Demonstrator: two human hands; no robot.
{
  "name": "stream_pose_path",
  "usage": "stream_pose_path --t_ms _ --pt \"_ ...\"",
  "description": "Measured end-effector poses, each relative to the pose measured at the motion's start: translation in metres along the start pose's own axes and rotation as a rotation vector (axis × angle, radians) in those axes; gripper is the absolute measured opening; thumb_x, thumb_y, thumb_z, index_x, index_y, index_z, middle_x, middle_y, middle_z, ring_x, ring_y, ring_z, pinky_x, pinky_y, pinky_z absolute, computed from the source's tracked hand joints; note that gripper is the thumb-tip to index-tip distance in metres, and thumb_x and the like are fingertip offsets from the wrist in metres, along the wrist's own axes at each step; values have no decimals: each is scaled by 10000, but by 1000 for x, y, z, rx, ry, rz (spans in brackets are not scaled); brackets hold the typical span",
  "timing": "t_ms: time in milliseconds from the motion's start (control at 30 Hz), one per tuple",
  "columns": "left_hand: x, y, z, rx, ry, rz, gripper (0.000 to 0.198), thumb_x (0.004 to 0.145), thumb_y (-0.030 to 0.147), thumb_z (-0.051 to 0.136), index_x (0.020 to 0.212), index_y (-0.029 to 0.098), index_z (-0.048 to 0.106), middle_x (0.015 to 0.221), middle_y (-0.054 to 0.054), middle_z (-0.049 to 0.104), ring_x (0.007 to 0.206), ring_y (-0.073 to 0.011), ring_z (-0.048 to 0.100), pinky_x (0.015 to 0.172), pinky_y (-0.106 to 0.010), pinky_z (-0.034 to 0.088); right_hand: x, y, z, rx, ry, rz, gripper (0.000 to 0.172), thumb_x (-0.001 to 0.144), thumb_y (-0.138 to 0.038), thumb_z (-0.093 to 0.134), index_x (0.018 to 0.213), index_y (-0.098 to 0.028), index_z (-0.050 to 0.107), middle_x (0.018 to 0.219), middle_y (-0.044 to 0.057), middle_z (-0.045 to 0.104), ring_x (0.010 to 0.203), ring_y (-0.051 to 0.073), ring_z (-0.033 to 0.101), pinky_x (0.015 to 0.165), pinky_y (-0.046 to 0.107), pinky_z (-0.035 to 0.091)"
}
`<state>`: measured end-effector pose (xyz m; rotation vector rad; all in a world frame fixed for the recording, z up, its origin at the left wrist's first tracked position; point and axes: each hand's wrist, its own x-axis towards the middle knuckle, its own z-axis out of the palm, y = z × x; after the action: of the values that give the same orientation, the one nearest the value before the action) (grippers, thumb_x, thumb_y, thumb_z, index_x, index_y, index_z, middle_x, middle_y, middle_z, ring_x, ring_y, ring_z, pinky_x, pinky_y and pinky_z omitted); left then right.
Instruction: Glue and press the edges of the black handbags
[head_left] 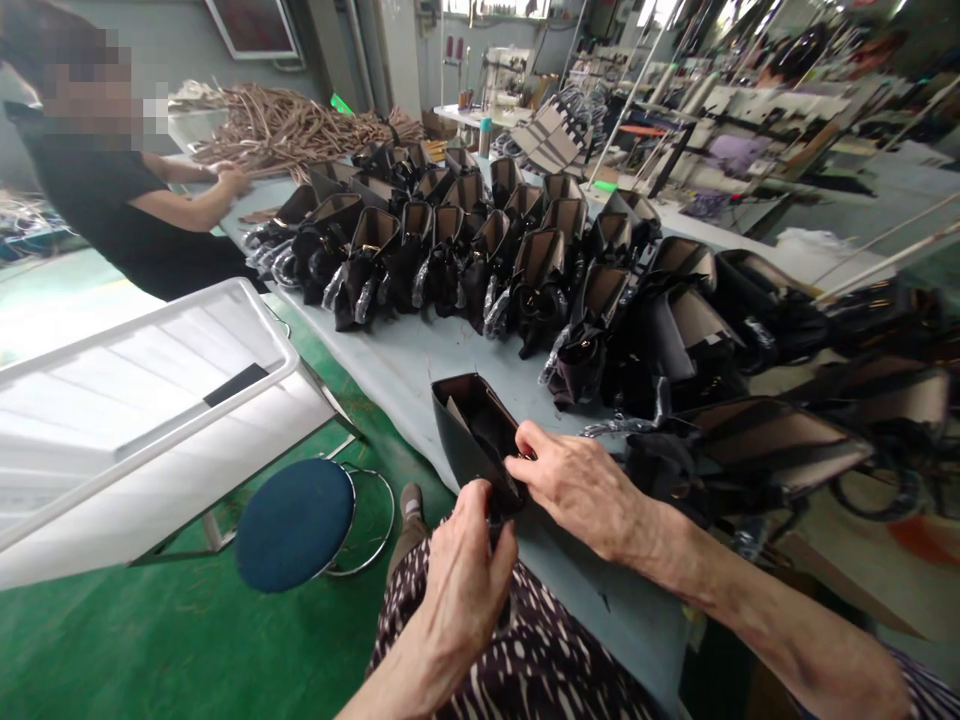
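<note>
A black handbag [466, 440] stands with its mouth up at the table's near edge, right in front of me. My left hand [472, 560] is closed on the bag's near end, its fingers curled over dark material there. With thumb and fingers pinched, my right hand [577, 490] grips the bag's right rim, close to a small gold-coloured metal piece. The bag's dark inside shows between its walls. What exactly lies under my left fingers is hidden.
Rows of similar black bags [540, 260] fill the table [405, 350]. Brown straps [300, 130] are heaped at the far end, where another person [97, 190] works. A white bin [150, 430] and a blue stool [296, 525] stand left. Sewing machines [510, 75] stand behind.
</note>
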<state>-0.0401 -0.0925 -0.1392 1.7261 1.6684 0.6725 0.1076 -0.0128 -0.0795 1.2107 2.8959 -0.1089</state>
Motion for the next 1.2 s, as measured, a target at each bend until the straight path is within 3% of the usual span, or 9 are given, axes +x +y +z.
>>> stream_pose_path --t_ms 133,233,333,467,633,800,900,1033,1200 --pt "1 0 -1 -16 9 -10 204 830 206 434 1034 198 424 908 -42 582 777 -172 573 573 -248 383 -5 4 6 -71 171 -160 202 871 -107 439 781 -170 609 900 62 600 706 152 558 621 294 429" --pt "4 3 -1 -59 10 -35 159 818 184 434 976 198 432 872 -30 567 738 -158 551 584 -248 386 -14 3 7 -177 348 -386 216 878 -84 419 872 -119 632 1068 125 626 913 212 585 771 361 466" --pt "5 4 3 -178 45 -48 113 807 176 446 918 197 435 823 -9 551 702 -137 525 614 -246 405 -24 -3 5 -240 363 -497 235 878 -82 407 939 -82 634 1162 168 612 1129 273 521 926 424 425" --pt "6 4 11 -325 90 -102 76 810 196 454 885 193 439 772 10 539 641 -113 504 597 -231 405 -32 -4 8 -275 346 -516 225 874 -92 407 883 -73 631 1084 203 650 1091 302 560 889 433 441" --pt "11 3 18 -411 131 -192 77 785 176 450 857 195 429 613 69 456 490 -77 414 501 -198 340 -35 4 17 -232 377 -377 196 876 -96 420 901 -113 613 1072 176 661 934 249 612 743 385 482" --pt "15 -3 16 -549 177 -262 87 808 234 462 879 202 423 528 98 414 445 -79 418 471 -189 333 -42 0 17 92 427 -217 279 892 -87 366 1080 -111 570 1077 156 625 996 213 593 820 351 505" --pt "16 -7 14 -584 189 -283 94 821 267 467 875 208 419 515 100 417 433 -80 434 452 -184 325 -41 1 11 201 440 -19 248 889 -93 411 1052 -150 589 988 111 611 913 187 610 793 305 513" --pt "17 -7 13 -547 187 -275 87 814 262 476 863 206 432 517 100 417 406 -67 397 436 -180 304 -27 3 2 271 301 151 203 906 -156 426 947 -179 623 824 45 575 690 138 596 660 258 495" --pt "19 -4 14 -564 196 -258 96 800 257 480 867 202 440 533 95 428 401 -60 375 426 -179 289 -2 -7 -6 88 55 235 218 874 -159 449 992 -198 628 845 40 613 673 158 623 576 262 448"
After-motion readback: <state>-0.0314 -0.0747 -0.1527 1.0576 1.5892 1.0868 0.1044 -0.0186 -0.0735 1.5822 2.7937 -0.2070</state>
